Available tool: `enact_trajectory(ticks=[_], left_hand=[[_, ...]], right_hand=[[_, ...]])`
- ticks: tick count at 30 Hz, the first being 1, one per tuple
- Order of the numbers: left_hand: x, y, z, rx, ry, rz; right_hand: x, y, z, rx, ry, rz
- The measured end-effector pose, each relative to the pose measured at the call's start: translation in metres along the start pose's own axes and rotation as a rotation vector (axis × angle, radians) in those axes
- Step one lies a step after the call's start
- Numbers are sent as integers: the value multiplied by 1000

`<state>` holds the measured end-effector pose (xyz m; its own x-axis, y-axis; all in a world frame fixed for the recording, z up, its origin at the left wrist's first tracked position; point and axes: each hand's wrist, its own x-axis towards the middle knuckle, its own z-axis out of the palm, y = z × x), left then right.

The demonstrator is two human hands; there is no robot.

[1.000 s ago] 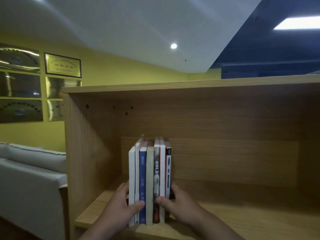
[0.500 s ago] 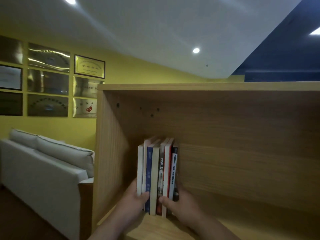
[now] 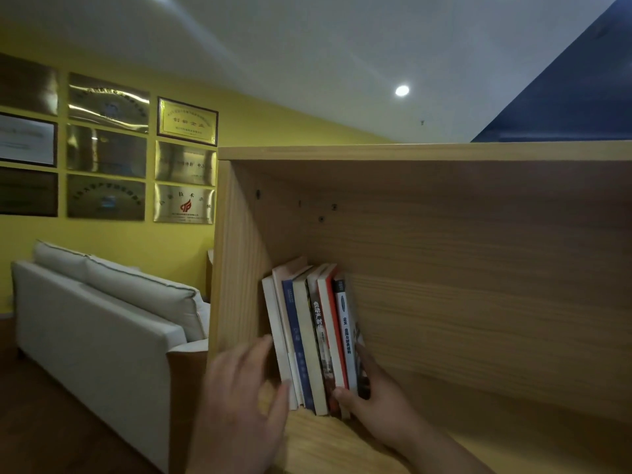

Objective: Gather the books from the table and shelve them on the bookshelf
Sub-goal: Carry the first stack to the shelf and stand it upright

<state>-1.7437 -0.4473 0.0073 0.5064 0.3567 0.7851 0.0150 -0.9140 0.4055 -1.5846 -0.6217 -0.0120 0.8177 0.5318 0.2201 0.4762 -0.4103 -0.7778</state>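
Several books (image 3: 313,336) stand upright as one row in the left part of the wooden bookshelf (image 3: 461,268), leaning slightly left, a gap away from its left wall. My left hand (image 3: 244,398) is at the row's left side with fingers spread; its thumb touches the outer white book near the bottom. My right hand (image 3: 374,395) holds the row's right end low down, thumb across the front of the spines and fingers behind the last book.
A white sofa (image 3: 102,319) stands left of the shelf against a yellow wall with several framed plaques (image 3: 106,148). The shelf board (image 3: 513,449) stretches on to the right of the books.
The view has swung left and closer. The row of books has shifted toward the shelf's left wall. My left hand has loosened from the books and its fingers have spread.
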Motion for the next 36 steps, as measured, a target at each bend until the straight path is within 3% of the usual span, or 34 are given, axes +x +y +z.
enact_trajectory(ticks=[2, 4, 6, 9, 14, 28, 36], left_hand=[[9, -19, -11, -40, 189, -154], [29, -29, -17, -255, 50, -374], [39, -35, -7, -447, -55, -298], [37, -41, 3, -504, 68, -196], [35, -45, 8, -559, 106, -179], [34, -46, 11, -533, 84, -178], [34, -47, 11, -560, 103, -164]], right_hand=[[-1, -1, 0, -30, -7, 15], [-2, -6, 2, -66, 4, 7], [-1, -15, 7, -104, 25, 3], [4, -27, 18, -115, 55, 43], [18, -46, 43, -121, 121, 42], [35, -45, 57, -60, 247, 6], [32, -37, 36, -91, 231, -11]])
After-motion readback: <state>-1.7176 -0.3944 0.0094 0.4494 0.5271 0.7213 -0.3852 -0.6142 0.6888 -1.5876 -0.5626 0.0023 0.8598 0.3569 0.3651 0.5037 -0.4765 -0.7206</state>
